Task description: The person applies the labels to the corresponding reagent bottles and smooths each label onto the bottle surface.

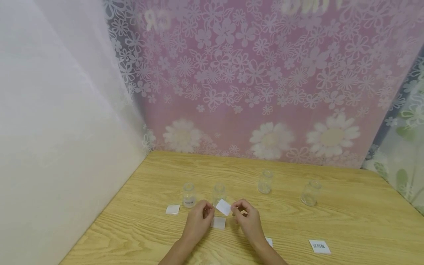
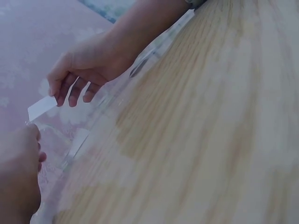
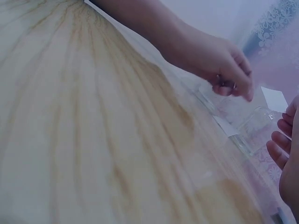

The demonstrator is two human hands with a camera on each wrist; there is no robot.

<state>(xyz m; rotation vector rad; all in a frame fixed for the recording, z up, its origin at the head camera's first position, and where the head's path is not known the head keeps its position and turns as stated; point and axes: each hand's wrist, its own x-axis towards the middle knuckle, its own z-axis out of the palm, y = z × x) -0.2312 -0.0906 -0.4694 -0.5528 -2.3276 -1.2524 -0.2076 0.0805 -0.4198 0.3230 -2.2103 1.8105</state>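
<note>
Above the wooden tabletop [image 1: 364,217], the right hand [image 1: 246,216] pinches a white slip [image 1: 223,207]; curled left hand [image 1: 200,217] adjacent.

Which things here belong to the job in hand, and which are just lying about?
Likely the job:
white slip pinched by right hand
labelled jar
three other jars
printed label

Seemingly lying about:
blank slips on the table, role unclear

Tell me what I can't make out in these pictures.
Head view: part of the middle jar's base, covered by the raised slip.
Head view: much of another slip, covered by the right forearm.
Head view: pale lettering, cut off by the top edge.
Left wrist view: part of the left hand, cut off by the left edge.
Right wrist view: much of the right hand, cut off by the right edge.
</note>
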